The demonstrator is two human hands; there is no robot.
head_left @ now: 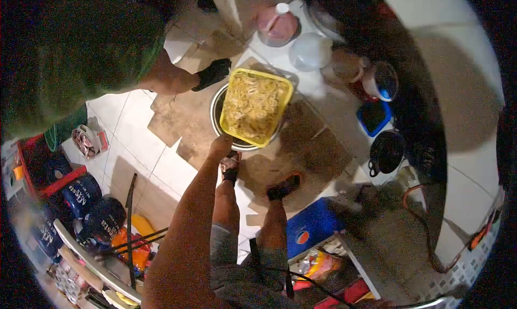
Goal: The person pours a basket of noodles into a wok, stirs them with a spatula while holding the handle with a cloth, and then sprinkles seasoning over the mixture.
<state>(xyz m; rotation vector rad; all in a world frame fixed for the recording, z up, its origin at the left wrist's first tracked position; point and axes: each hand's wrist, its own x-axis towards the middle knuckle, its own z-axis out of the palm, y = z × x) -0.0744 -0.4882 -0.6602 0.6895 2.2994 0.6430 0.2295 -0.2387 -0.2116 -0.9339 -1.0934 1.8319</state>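
My left hand [219, 146] reaches up from the bottom of the view, its fingers closed at the near left corner of a yellow tub [258, 143]. Pale yellow, shredded or stringy food [256, 104] fills the tub almost to its rim. Beneath the tub is a round pot with a white rim [216, 102], mostly hidden by it. The fingertips are partly hidden where tub and pot rim meet. My right hand is out of view.
Flattened cardboard [307, 142] covers the tiles under my feet. At the left stands a person in green [81, 61]. A pink-filled jug [277, 25], a whitish round container [311, 51], a dark pan [386, 152] and a blue crate [312, 228] surround the spot.
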